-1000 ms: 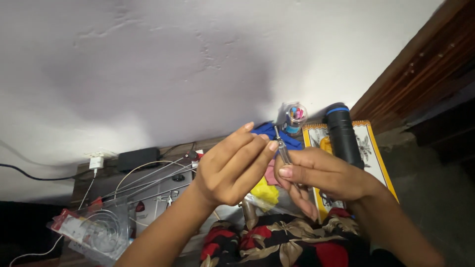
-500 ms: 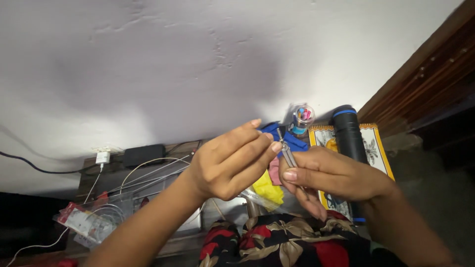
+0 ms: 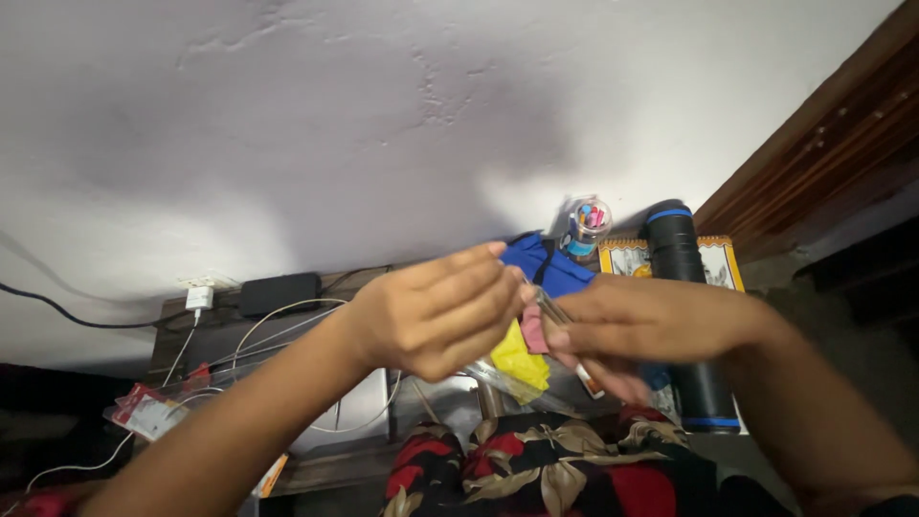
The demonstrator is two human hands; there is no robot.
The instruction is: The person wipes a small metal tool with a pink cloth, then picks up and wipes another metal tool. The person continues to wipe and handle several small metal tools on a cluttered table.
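Tilted flatter since a moment ago — thin metal tool point(image 3: 549, 308) pinched in right hand point(image 3: 661, 330), left hand point(image 3: 440, 311) fingertips closed on its tip, above yellow cloth point(image 3: 517, 359). Best kept steady — light pinch near the tip.

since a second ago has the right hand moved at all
Yes. The right hand has dropped lower against the black cylinder, and the metal tool it holds now lies flatter.

Both forearms were bare, with no sleeves, rings or watch showing on the left hand point(image 3: 431, 316) or the right hand point(image 3: 637, 330). Below them lay a black garment point(image 3: 546, 474) printed with red and tan flowers.
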